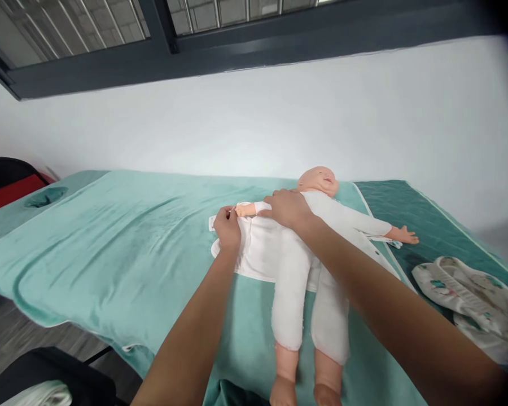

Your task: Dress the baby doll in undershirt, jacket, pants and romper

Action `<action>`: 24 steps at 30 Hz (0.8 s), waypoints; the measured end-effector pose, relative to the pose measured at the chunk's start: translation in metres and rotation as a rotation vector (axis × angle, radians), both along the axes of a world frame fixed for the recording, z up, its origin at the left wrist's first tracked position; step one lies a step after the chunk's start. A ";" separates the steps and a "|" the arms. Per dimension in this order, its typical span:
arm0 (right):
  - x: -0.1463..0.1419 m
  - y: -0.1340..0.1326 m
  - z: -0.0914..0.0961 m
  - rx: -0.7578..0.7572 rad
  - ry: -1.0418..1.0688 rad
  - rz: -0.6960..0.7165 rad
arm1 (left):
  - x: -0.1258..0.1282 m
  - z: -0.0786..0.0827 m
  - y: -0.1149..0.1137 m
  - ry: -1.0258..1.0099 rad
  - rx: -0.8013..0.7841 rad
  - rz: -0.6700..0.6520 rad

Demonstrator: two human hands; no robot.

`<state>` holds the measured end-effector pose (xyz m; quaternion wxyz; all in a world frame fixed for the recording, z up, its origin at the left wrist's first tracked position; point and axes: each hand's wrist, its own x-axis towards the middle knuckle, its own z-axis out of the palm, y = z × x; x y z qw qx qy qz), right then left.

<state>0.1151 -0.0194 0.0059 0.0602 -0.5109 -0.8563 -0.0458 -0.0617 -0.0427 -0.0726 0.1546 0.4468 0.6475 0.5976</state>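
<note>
A baby doll [291, 282] with white cloth arms, body and upper legs lies on its back, its head toward the wall. Beneath it spreads a white baby garment [258, 254]. My left hand [228, 228] is closed in a pinch on the garment's edge, right by the doll's small hand [246, 210]; the fingertips are partly hidden. My right hand [288, 207] lies over the doll's upper arm near the shoulder, fingers curled round it. The doll's other arm [370, 223] stretches out to the right.
A light green sheet [122, 242] covers the bed, with a darker green cover [389, 197] at the right. Folded patterned cloths [465, 287] lie there. A black chair [63, 366] stands at the lower left. Behind the bed rise a white wall [195, 124] and a barred window.
</note>
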 end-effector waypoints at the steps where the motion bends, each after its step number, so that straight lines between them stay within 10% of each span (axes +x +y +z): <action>1: 0.000 -0.001 -0.001 0.002 -0.012 -0.013 | 0.000 -0.001 0.000 -0.009 0.005 0.003; 13: -0.021 0.002 -0.016 0.023 -0.010 -0.060 | 0.017 -0.006 -0.010 0.755 0.128 -0.302; 24: 0.028 -0.022 -0.010 0.145 0.391 -0.128 | 0.012 0.000 -0.006 0.611 -0.005 -0.112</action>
